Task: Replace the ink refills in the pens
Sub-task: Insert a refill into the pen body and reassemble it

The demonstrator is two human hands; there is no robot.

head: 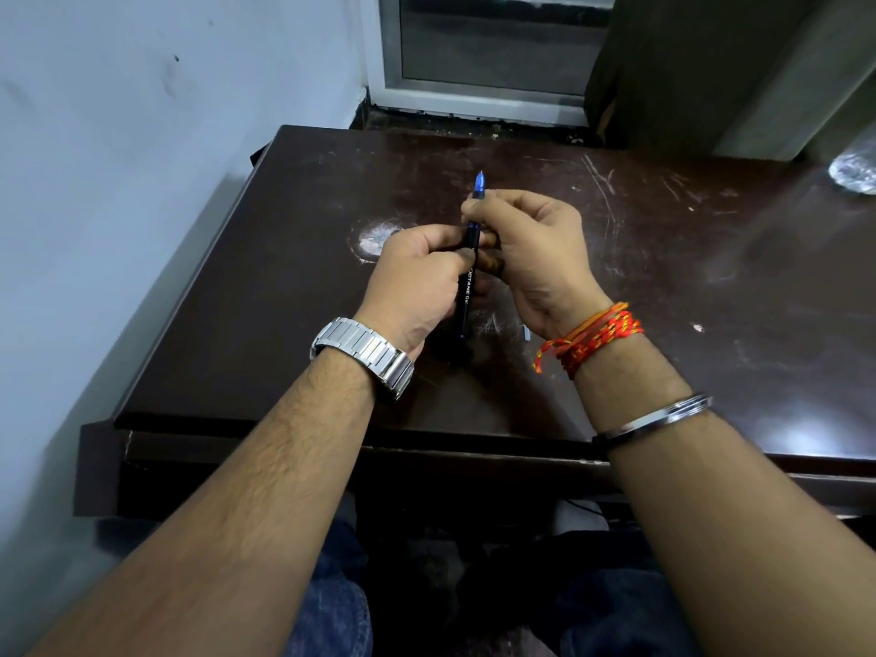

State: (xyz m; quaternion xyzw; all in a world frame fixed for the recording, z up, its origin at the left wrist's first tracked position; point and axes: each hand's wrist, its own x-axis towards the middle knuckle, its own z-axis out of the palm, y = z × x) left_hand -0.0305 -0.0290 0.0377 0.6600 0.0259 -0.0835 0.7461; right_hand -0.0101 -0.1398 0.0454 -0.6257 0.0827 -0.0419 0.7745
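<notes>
A black gel pen (463, 296) with white lettering on its barrel is held upright over the dark table (663, 286). Its translucent blue tip section (479, 183) points away from me. My left hand (417, 282) grips the black barrel around its middle. My right hand (531, 251) pinches the blue front part just below the tip. The pen's lower end hangs free above the table. A small pale piece (527, 333) lies on the table by my right wrist; I cannot tell what it is.
The scratched brown table stands against a pale wall (142, 158) on the left, with a window frame (483, 92) behind. A crumpled clear plastic item (853, 175) sits at the far right edge. My knees show below the table's front edge.
</notes>
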